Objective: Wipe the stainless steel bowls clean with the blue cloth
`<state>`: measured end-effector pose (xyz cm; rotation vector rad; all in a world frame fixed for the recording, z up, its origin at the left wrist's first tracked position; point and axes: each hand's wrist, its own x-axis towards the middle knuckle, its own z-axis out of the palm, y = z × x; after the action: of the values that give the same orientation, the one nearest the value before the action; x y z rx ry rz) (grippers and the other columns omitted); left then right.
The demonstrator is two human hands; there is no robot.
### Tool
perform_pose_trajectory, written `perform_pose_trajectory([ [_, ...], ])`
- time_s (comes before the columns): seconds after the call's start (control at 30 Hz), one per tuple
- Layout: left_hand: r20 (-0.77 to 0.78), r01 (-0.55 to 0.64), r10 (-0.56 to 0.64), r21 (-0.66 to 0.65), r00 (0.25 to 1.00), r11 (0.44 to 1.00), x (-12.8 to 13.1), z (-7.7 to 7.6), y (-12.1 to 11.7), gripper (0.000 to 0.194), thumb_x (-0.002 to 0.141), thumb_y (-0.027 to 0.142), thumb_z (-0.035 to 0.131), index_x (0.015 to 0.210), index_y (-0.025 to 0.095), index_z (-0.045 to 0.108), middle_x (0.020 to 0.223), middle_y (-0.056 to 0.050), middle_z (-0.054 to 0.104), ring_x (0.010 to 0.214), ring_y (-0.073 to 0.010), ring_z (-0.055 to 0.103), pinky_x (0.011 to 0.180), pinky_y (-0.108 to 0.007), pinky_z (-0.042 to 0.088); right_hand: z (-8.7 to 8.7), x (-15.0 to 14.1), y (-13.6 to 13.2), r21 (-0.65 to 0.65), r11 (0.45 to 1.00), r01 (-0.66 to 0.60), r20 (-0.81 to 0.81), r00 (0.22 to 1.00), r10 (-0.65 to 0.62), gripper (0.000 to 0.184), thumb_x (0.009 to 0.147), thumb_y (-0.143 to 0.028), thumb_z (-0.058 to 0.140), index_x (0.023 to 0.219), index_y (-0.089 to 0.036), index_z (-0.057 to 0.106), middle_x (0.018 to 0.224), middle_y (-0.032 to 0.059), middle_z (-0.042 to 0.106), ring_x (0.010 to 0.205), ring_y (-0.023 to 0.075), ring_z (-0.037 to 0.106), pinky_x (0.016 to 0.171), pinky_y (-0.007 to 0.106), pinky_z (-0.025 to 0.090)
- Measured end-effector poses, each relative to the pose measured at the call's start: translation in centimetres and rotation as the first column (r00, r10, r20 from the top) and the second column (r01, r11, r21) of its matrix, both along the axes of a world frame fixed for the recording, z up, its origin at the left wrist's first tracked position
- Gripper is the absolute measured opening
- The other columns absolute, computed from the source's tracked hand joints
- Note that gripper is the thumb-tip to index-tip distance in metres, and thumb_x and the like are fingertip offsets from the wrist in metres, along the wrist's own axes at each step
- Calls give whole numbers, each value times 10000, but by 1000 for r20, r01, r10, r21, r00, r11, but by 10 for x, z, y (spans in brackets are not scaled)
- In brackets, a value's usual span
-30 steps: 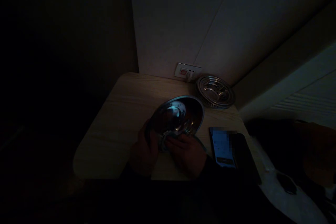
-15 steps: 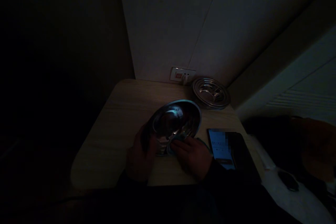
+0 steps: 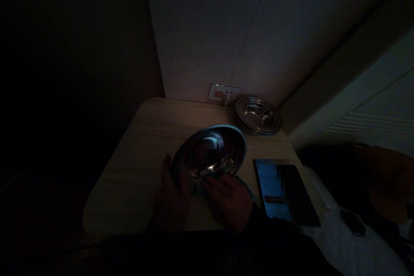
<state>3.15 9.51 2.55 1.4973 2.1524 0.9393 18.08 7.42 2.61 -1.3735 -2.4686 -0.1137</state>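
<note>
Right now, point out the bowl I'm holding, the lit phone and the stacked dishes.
Bowl (image 3: 208, 152): head view, on its inside.
Lit phone (image 3: 270, 190): head view, on its screen.
Stacked dishes (image 3: 257, 117): head view, inside the top one.

the left hand (image 3: 171, 205) points its fingers to twelve o'clock, thumb parted; the right hand (image 3: 230, 202), at its three o'clock, shows its back, fingers together toward ten. the dark right forearm (image 3: 263, 221) seems to trail toward four.
</note>
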Motion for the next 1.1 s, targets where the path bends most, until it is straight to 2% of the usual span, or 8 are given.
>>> perform_pose_trajectory([
  [0.2, -59, 17, -11, 97, 998, 995, -1, -9, 0, 396, 826, 333, 430, 1169, 151, 508, 950, -123, 666, 559, -161, 611, 470, -249, 425, 14, 29, 9, -18, 999, 31, 162, 986, -28, 268, 794, -171, 529, 1049, -201, 606, 1054, 43, 664, 839, 222, 524, 656, 334, 382],
  [0.3, -49, 61, -53, 171, 997, 983, -2, -10, 1, 346, 827, 309, 414, 1096, 138, 546, 915, -120, 669, 579, -164, 620, 478, -246, 433, 10, 7, 11, -48, 999, 2, 75, 997, 2, 270, 792, -146, 508, 1043, -169, 606, 1048, 53, 666, 829, 212, 528, 672, 325, 402],
  [0.43, -26, 68, -64, 158, 998, 985, -7, -8, 1, 331, 822, 309, 406, 1052, 131, 564, 888, -115, 670, 604, -168, 628, 485, -243, 441, 5, -25, 14, -94, 992, -83, -120, 990, 72, 276, 823, -165, 472, 1075, -149, 582, 1043, 54, 668, 788, 180, 533, 684, 295, 421],
  [0.67, -51, 66, -58, 174, 997, 982, -5, -12, -1, 330, 812, 301, 424, 1063, 145, 569, 922, -112, 672, 623, -167, 632, 530, -252, 461, 14, 8, 19, -89, 996, 14, 169, 986, 1, 211, 808, -146, 520, 987, -197, 617, 998, 62, 679, 823, 211, 539, 678, 328, 382],
  [0.8, -28, 84, -81, 157, 996, 984, -4, -9, -1, 343, 819, 317, 412, 1073, 147, 568, 915, -111, 674, 647, -183, 642, 523, -263, 468, 17, -14, 17, -201, 979, 27, -10, 1000, -29, 226, 788, -134, 504, 978, -195, 611, 834, 31, 690, 761, 178, 561, 652, 282, 398],
  [0.87, -12, 66, -65, 150, 998, 987, -3, -7, -2, 335, 822, 311, 411, 1070, 150, 569, 915, -110, 674, 694, -193, 649, 549, -268, 477, 18, -22, 18, -251, 968, -12, -80, 997, -8, 251, 794, -140, 493, 1014, -204, 596, 795, 11, 686, 738, 160, 564, 635, 266, 398],
  [1.0, 13, 13, -15, 144, 1000, 989, -2, -5, -5, 324, 836, 298, 404, 1075, 154, 567, 930, -110, 670, 689, -181, 645, 585, -267, 478, 16, -7, 18, -164, 984, -67, 48, 996, 76, 234, 789, -156, 541, 1008, -219, 599, 943, 3, 692, 784, 191, 547, 665, 319, 378],
  [1.1, -4, 65, -65, 129, 998, 989, -4, -7, -3, 336, 823, 305, 412, 1077, 148, 568, 906, -108, 672, 613, -169, 628, 534, -259, 463, 11, 0, 19, -90, 994, -55, 115, 991, 65, 199, 817, -156, 527, 991, -212, 606, 1007, 13, 679, 796, 196, 532, 666, 335, 370],
])
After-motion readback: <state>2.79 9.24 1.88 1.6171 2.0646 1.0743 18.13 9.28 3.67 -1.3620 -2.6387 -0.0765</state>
